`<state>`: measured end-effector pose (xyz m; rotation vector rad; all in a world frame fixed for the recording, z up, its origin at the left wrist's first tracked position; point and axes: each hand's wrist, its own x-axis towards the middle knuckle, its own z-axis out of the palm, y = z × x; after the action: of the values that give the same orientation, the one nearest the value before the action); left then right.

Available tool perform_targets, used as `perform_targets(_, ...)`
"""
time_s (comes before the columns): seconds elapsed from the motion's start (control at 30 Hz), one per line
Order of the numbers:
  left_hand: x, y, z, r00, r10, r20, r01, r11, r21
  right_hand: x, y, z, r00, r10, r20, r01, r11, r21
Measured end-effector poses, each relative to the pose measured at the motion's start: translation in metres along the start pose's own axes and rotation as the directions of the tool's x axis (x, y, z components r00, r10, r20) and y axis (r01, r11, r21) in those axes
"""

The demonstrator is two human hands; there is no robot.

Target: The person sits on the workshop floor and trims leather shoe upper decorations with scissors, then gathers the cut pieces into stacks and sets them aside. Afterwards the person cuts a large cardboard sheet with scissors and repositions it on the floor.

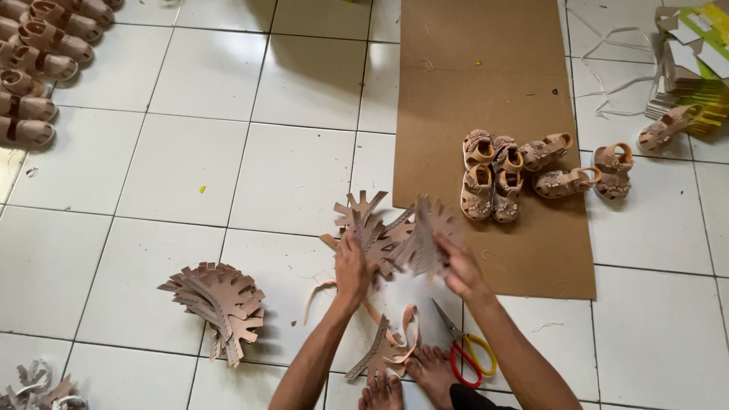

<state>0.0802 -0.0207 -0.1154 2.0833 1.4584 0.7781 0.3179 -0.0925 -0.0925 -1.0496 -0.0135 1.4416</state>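
Left hand: your left hand [351, 267] is gripping a bunch of tan cut-out upper pieces [377, 231], fingers closed around their lower edge.
Right hand: your right hand [460, 267] is pinching another cut-out piece [425, 241], blurred; it is touching the bunch held by your left fingers.
Below the fingers: loose tan straps [402, 338] are lying on the white tiled floor [190, 167], just by your bare feet [414, 376].
Scissors: red-and-yellow-handled scissors [465, 345] are lying just below your right fingers, beside your forearm.
Left of the fingers: a fanned stack of cut-outs [216, 300] is sitting well apart from your left fingers.
Beyond the fingers: small tan sandals [493, 178] are standing in a cluster on a brown cardboard sheet [478, 68], near your right fingers.
Far corner: a row of sandals [38, 61] is lining the floor, well apart.
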Motion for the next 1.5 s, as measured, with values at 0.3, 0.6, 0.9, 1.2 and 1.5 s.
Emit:
perform_targets(0.3, 0.003, -0.006, -0.010, 0.985, -0.145, 0.094, 0.146, 0.989, -0.006, 0.000, 0.041, 0.005, 0.987, 0.108, 0.117, -0.104, 0.994, -0.041)
perform_targets(0.6, 0.016, 0.018, -0.008, 0.879, -0.018, 0.477, 0.302, 0.795, -0.526, 0.011, 0.023, 0.011, 0.974, -0.027, 0.225, 0.070, 0.980, -0.185)
perform_targets(0.9, 0.075, -0.033, -0.031, 0.957, -0.285, 0.060, 0.269, 0.944, 0.192, -0.008, -0.060, -0.007, 0.953, -0.234, 0.193, 0.293, 0.877, -0.381)
perform_targets(1.2, 0.070, -0.022, -0.023, 0.936, -0.296, 0.190, 0.305, 0.952, -0.019, 0.008, -0.075, 0.066, 0.757, -0.158, 0.635, 0.652, 0.114, -0.749)
perform_targets(1.5, 0.072, -0.027, -0.026, 0.945, -0.319, 0.075, 0.312, 0.945, 0.093, -0.004, -0.073, 0.112, 0.760, 0.102, 0.642, 0.643, -0.267, -0.718)
